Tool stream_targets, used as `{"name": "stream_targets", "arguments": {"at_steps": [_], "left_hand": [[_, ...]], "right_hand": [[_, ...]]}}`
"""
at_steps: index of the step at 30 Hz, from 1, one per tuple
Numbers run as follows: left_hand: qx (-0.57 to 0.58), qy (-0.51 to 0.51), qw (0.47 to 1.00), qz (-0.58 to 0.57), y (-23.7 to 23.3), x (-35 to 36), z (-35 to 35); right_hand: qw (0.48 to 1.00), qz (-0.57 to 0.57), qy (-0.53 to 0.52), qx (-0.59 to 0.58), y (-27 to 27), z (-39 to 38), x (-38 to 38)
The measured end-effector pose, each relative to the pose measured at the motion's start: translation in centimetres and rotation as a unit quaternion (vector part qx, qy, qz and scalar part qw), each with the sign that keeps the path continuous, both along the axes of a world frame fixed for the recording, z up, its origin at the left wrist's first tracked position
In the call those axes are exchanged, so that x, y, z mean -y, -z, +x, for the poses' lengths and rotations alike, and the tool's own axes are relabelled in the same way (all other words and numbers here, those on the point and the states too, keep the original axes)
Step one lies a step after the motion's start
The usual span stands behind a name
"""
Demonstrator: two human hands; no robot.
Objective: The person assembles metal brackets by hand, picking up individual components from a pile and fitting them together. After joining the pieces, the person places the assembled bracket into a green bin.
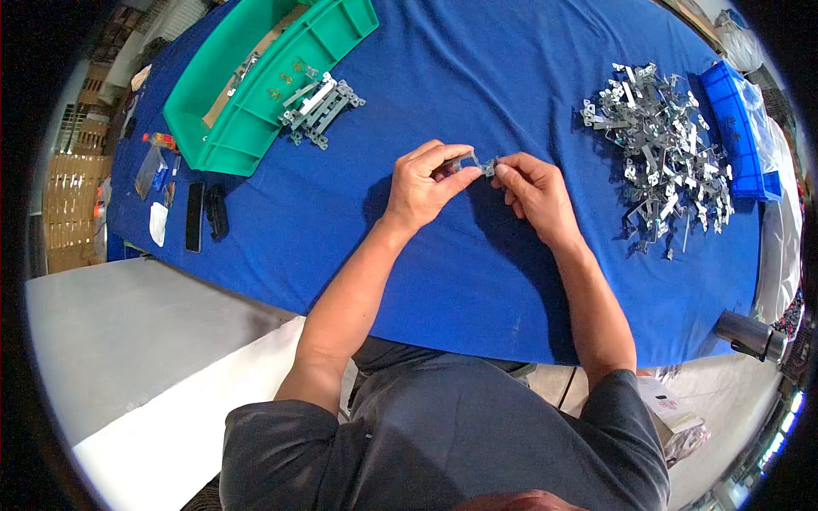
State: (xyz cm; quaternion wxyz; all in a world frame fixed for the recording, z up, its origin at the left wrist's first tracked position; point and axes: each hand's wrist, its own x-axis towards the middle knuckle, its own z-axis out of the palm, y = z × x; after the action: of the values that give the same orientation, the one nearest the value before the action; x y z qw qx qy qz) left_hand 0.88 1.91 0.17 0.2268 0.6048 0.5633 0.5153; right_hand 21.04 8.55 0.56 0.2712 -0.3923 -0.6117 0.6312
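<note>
Pinching left hand [422,189] and right hand [535,192] half-hide a metal bracket [477,163].

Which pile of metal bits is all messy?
The big heap beside the blue bin; the small pile by the green bin lies in neat rows.

Table under a blue cloth [477,281]: two green bins [256,94] at the far left corner, with a small stack of metal brackets [319,106] touching their right side. A heap of loose metal brackets [660,145] lies toward the right edge, just beside a blue bin [737,128] on that edge. Along the left edge are a black phone [194,216], a black object [216,211], a clear bag [149,170] and a white scrap [158,223].
</note>
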Motion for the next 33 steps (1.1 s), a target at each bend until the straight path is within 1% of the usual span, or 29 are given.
{"name": "stream_targets", "arguments": {"at_steps": [2,6,9,12,14,17,20,23,26,30,33], "left_hand": [[0.009,-0.003,1.0,-0.014,-0.3,0.1,0.1],[0.02,-0.01,1.0,-0.012,-0.2,0.1,-0.1],[-0.002,-0.011,1.0,-0.004,0.0,-0.1,-0.3],[0.028,0.017,0.999,-0.027,-0.1,0.1,-0.1],[0.003,0.026,0.999,-0.019,0.0,0.1,-0.1],[-0.02,0.033,0.999,-0.014,0.2,0.0,-0.1],[-0.033,0.044,0.998,-0.008,0.1,0.1,0.1],[-0.048,0.061,0.997,0.0,-0.3,0.1,0.2],[-0.056,0.075,0.996,0.003,-0.3,0.1,0.2],[-0.052,0.062,0.997,0.003,-0.3,0.2,0.2],[-0.001,0.004,1.0,0.0,0.0,0.1,0.1]], "right_hand": [[0.999,0.015,-0.02,0.035,-0.3,0.0,0.1],[0.999,0.019,-0.022,0.044,-0.2,0.0,0.1],[0.998,0.02,-0.028,0.053,-0.1,0.0,0.1],[0.996,0.03,-0.045,0.066,-0.3,0.1,0.1],[0.995,0.038,-0.053,0.076,-0.5,0.1,0.0],[0.999,0.027,-0.02,0.012,0.4,0.1,0.0],[0.997,-0.043,-0.028,-0.062,0.5,0.3,-0.4],[0.998,-0.013,-0.039,-0.053,0.1,0.1,-0.2],[0.999,-0.011,-0.037,0.0,0.0,0.4,-0.3],[0.984,-0.048,0.094,-0.144,0.3,-0.2,-0.2],[1.0,-0.028,0.01,0.005,-0.7,0.1,0.2]]}}
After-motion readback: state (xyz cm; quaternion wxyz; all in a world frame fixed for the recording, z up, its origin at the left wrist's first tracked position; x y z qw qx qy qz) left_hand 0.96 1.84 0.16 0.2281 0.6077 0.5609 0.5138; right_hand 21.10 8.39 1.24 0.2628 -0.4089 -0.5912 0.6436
